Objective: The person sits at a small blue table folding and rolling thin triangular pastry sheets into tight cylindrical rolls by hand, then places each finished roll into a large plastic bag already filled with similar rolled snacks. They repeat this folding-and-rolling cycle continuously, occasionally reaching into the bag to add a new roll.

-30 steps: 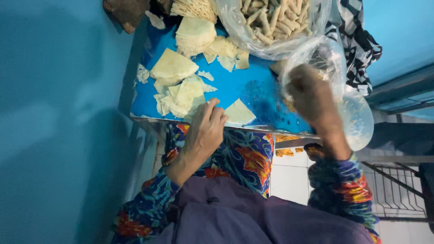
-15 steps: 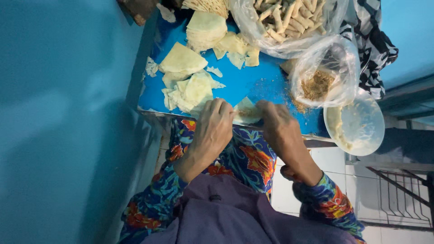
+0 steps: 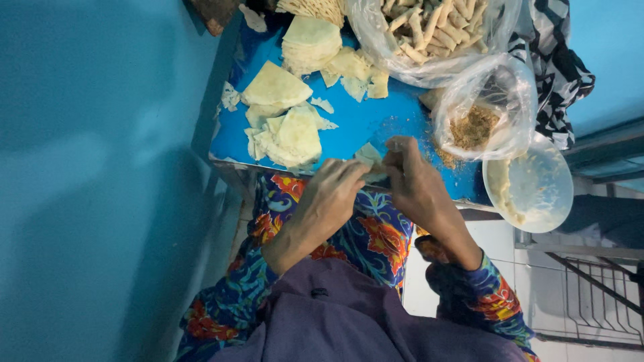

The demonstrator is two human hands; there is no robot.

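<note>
At table edge, both hands (image 3: 376, 184) pinch wrapper (image 3: 369, 155).

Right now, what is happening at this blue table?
A person works a small wrapper with both hands at the near edge of the blue table. The left hand and right hand pinch it from either side. More wrappers lie in loose piles behind. To the right are a bag of crumbs and a bowl with pale paste. A bag of rolls sits at the far end.
</note>
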